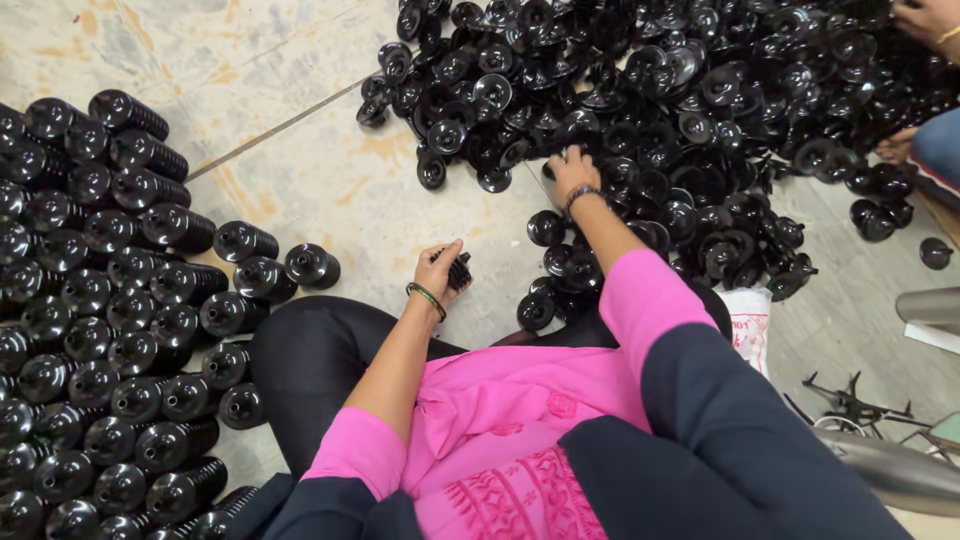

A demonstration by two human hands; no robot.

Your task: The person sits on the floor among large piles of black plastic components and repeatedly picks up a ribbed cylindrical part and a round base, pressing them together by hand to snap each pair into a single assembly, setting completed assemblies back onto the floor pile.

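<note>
Glossy black plastic cone-shaped caps, loose heap: spread on the floor ahead, right hand reaching forward, fingers curled down onto its near edge. Left hand, nearer the body, grips a short ribbed stack of nested caps, its long axis slanting up to the right. Finished stacks lie well apart at left.

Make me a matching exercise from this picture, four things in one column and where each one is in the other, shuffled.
1. left hand
2. right hand
3. stacked black parts
4. white bag

A. reaching into the loose black pile
B. in rows on the floor at the left
C. holding a short black stack
D. on the floor by the person's right side

Pairs: 1-C, 2-A, 3-B, 4-D
</note>
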